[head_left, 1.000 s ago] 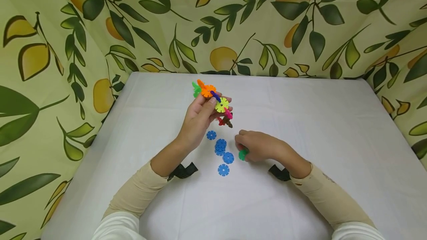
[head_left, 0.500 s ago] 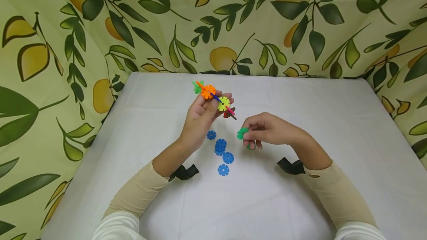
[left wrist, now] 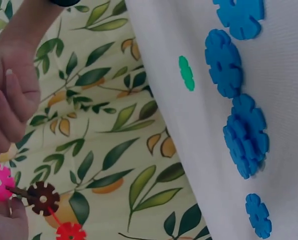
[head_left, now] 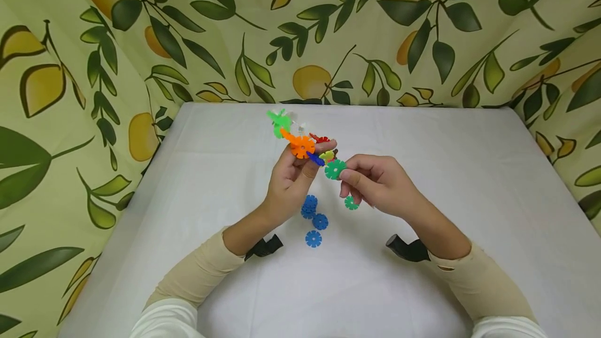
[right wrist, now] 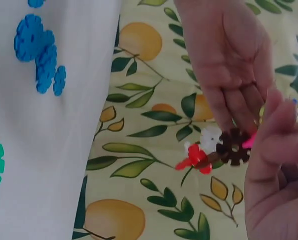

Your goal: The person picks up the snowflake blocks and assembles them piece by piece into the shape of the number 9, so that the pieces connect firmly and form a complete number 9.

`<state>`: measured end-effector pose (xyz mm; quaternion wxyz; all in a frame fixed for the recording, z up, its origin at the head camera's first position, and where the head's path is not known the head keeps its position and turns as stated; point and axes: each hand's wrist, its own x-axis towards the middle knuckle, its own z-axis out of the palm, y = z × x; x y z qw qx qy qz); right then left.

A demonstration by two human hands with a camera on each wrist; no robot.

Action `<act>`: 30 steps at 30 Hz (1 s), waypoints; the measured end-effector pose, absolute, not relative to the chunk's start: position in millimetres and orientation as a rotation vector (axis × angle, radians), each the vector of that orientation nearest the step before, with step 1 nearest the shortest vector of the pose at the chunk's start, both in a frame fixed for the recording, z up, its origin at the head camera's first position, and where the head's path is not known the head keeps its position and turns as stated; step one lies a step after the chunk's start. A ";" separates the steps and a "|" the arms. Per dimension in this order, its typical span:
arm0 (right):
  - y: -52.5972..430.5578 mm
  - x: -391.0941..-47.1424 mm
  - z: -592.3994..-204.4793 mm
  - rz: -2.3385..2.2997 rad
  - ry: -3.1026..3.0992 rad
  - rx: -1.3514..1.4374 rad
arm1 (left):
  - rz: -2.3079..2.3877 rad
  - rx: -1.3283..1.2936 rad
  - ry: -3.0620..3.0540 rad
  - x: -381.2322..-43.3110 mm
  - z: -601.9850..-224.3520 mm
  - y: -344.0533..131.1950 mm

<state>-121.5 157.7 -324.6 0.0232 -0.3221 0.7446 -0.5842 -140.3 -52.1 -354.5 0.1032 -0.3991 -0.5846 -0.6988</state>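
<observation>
A linked chain of notched discs [head_left: 302, 148] is gripped by the left hand [head_left: 291, 184], a green disc [head_left: 333, 171], perhaps not yet joined, is pinched beside it by the right hand [head_left: 384, 185], with blue discs [head_left: 320, 222] and another green disc [head_left: 351, 204] left on the table [head_left: 347, 286].

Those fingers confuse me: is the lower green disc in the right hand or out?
Out: the left wrist view shows the green disc lying on the white cloth, apart from the right hand.
</observation>
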 end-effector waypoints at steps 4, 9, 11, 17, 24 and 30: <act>151.3 -112.1 -324.3 -1.813 2.451 -1.016 | -1.928 -1.238 -1.696 -139.3 -356.6 -49.5; 146.0 -106.9 -325.5 -1.857 2.494 -1.119 | -1.848 -1.293 -1.616 -137.4 -360.9 -46.5; 144.1 -106.0 -326.2 -1.878 2.490 -1.156 | -1.862 -1.311 -1.585 -136.6 -362.8 -45.0; 137.7 -104.5 -329.6 -1.870 2.520 -1.242 | -2.009 -1.224 -1.515 -131.3 -363.7 -43.4; 131.2 -103.5 -336.1 -1.886 2.530 -1.253 | -2.098 -1.143 -1.529 -127.6 -367.2 -43.4; 130.4 -102.1 -340.4 -1.940 2.558 -1.235 | -2.127 -1.183 -1.471 -127.6 -372.9 -38.0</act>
